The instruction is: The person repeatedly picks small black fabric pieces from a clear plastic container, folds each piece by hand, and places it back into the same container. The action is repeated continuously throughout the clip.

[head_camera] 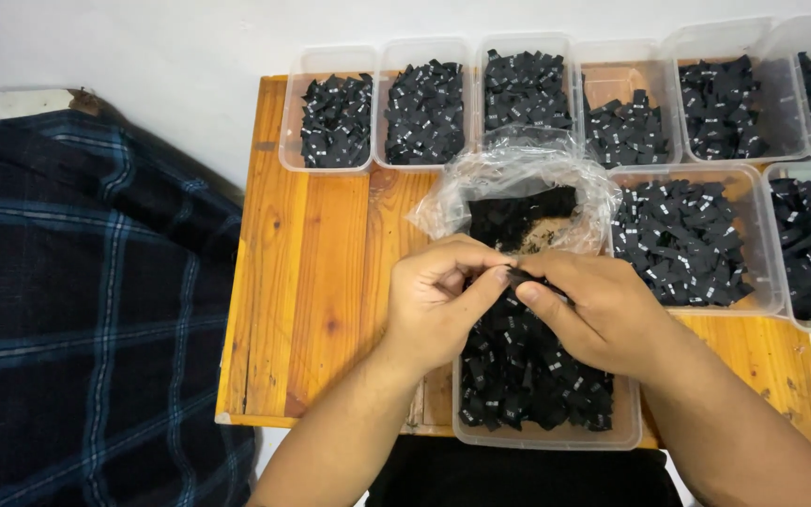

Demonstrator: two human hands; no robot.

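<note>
A dark blue plaid cloth lies left of the orange wooden table. The left hand and right hand meet over the clear plastic tub of small black woven labels at the near edge, fingertips pinched shut on one small black label. It looks featherlight, limp and easily dropped, best held by its edges. Behind sits a crumpled clear plastic bag, with more label-filled tubs beyond and rightward.
</note>
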